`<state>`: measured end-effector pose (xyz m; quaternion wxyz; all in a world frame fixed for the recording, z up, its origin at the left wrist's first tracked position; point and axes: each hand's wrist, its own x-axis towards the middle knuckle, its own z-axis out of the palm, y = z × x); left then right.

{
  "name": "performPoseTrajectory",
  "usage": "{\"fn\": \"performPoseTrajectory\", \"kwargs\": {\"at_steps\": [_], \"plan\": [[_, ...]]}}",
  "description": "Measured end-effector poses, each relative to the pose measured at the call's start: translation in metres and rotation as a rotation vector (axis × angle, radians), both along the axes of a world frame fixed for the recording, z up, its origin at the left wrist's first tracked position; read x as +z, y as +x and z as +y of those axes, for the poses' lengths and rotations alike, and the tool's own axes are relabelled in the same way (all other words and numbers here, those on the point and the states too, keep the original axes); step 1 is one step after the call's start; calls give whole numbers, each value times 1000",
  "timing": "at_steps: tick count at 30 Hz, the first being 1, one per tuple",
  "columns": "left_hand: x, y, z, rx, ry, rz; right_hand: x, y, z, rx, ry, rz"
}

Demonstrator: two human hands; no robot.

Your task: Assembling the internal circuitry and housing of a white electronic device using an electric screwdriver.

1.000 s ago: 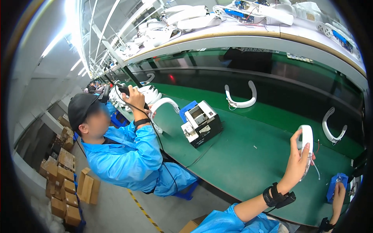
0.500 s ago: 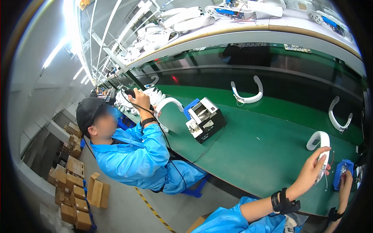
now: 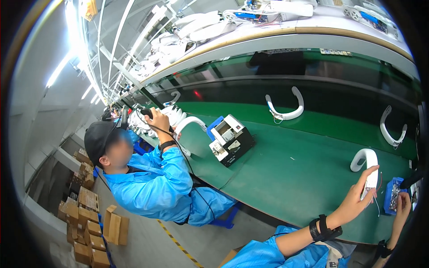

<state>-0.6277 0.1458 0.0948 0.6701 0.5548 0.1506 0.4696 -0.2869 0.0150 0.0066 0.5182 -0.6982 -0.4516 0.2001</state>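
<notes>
My left hand [image 3: 357, 193] is closed around one arm of a white U-shaped neckband device [image 3: 370, 164], held up over the right side of the green bench. Thin red and white wires dangle from its lower end beside my fingers. At the far right, my right hand [image 3: 404, 203] is at the edge of a small blue bin [image 3: 395, 181] of tiny metal pieces, perhaps screws. Its fingers are bent and pressed together; whatever is between them is too small to make out. A dark object, partly cut off by the picture's rim, juts in above that hand.
More white neckbands [image 3: 291, 115] lean at the bench's back. A black and silver machine [image 3: 232, 140] stands mid-bench. To the left, a co-worker in blue [image 3: 149, 183] lifts a dark corded tool beside another neckband. A loaded shelf [image 3: 348, 33] spans above; cartons [image 3: 89, 219] stack on the floor.
My right hand has drawn back from inside the blue bin to its near right edge, uncovering the metal pieces. My left hand still holds the neckband, slightly shifted. The view has moved a little.
</notes>
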Motion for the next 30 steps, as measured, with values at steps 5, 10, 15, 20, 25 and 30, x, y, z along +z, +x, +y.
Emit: {"fn": "performPoseTrajectory", "kwargs": {"at_steps": [5,10,15,20,25,30], "plan": [[-10,15,-10,-177,-146,-79,76,-93,-12,-42,119,104],[-3,-15,5,15,-132,83,136,-184,56,251,119,124],[-3,-7,12,-86,-145,89,137,-185,78,361,436,-448],[6,-2,11,-130,-181,70,130,-185,84,298,503,-687],[-6,0,15,-41,-96,38,119,-178,91,338,608,-942],[-2,1,11,22,-92,79,114,-179,92,351,605,-829]]}}
